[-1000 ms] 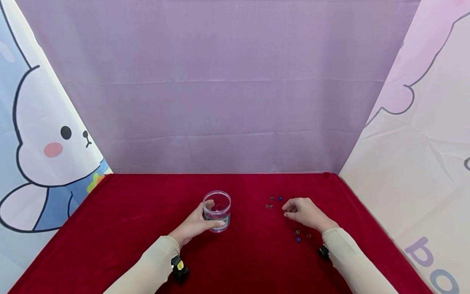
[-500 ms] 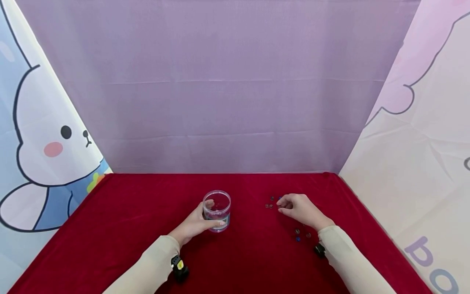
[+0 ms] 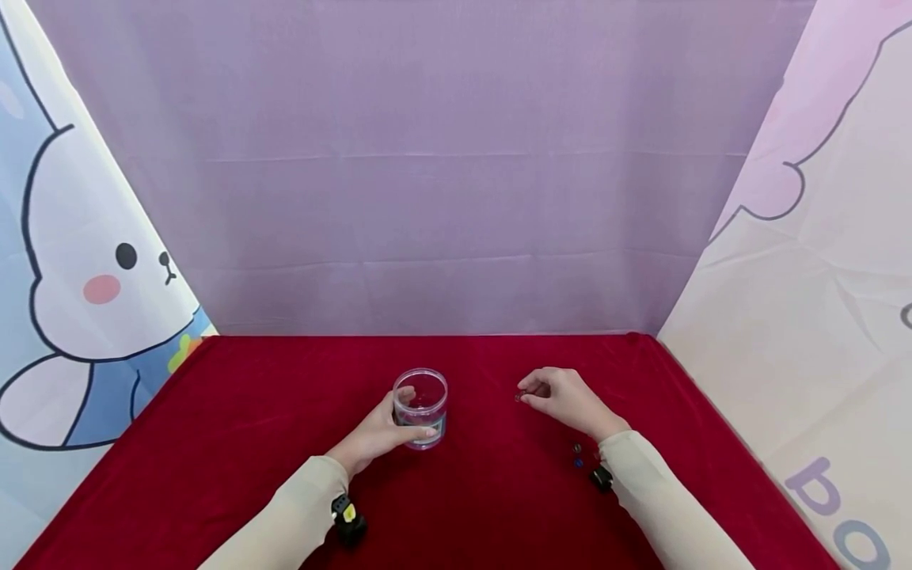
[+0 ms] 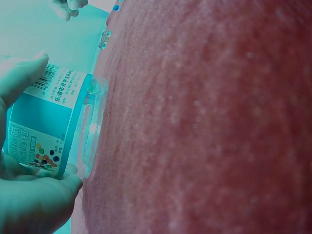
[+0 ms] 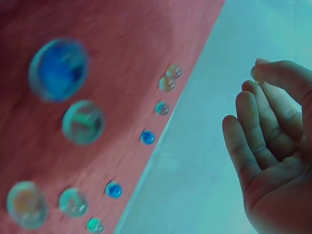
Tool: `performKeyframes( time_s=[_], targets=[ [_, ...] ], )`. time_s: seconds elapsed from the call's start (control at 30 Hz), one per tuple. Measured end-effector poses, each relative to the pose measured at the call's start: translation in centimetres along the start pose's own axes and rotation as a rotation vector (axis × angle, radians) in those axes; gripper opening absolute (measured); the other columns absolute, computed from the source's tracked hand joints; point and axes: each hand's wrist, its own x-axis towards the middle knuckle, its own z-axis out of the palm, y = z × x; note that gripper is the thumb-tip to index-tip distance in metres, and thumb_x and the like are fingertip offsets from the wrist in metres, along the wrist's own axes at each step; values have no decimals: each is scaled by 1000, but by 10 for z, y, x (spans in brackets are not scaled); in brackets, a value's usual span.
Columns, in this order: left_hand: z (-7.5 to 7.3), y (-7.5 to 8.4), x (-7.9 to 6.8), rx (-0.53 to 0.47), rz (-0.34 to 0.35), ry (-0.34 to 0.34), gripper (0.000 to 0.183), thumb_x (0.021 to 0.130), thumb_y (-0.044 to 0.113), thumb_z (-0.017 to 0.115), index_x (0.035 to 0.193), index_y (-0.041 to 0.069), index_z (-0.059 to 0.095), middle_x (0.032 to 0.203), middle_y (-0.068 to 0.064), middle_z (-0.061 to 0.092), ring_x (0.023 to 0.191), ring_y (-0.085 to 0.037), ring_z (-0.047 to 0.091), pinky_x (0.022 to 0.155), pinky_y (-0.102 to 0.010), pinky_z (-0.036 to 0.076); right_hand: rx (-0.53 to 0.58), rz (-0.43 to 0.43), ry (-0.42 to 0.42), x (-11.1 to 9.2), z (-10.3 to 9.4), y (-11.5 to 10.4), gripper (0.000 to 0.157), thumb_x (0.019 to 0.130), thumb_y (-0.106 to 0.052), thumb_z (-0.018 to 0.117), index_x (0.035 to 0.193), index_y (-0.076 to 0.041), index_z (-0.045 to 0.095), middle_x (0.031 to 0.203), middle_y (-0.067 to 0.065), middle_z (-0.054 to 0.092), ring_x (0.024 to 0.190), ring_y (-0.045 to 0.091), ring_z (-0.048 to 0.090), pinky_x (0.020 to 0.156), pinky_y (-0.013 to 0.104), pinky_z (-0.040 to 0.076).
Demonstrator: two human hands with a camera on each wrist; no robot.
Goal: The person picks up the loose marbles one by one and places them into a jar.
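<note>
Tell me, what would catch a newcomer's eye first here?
Probably the big white cartoon animal at the head view's left, then the deep red cloth below the lilac backdrop. Just left of centre, the left hand grips a clear jar; to its right, the right hand pinches a small marble.

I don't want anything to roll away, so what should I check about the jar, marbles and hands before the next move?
1. Jar gripped: ok, the left hand holds it round its side.
2. Jar upright, top uncovered: ok, it stands upright and its top looks open.
3. Marble secure: ok, the right hand pinches it at the fingertips.
4. Right hand over the jar: not ok, it is off to the jar's right.
5. Cloth free of loose marbles: not ok, several lie on it.
6. Only one marble in the right hand: cannot tell.
</note>
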Motion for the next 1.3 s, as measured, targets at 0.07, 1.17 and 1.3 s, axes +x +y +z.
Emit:
performKeyframes(
  time_s=[0.07,1.17,1.3],
  targets=[
    [0,0,0,0,0,1,97,79,32,87,154,8,30,156,-12,36,137,-33,35,106,-55,40,-7,-15,6,3,2,-3,16,90,-13,77,105,-11,74,95,-9,69,85,8,64,74,26,55],
    [0,1,2,-8,-6,-4,98,79,32,87,154,6,29,155,-13,36,137,-34,36,107,-57,37,68,-148,38,43,32,-59,20,91,-18,77,111,-17,73,101,-8,68,87,5,62,79,33,56],
    [0,1,2,-12,-4,-10,98,79,32,87,154,6,29,156,-14,35,137,-34,36,107,-57,37,80,-155,31,46,34,-67,21,92,-19,76,112,-18,73,102,-9,67,87,5,62,78,27,55]
  ],
)
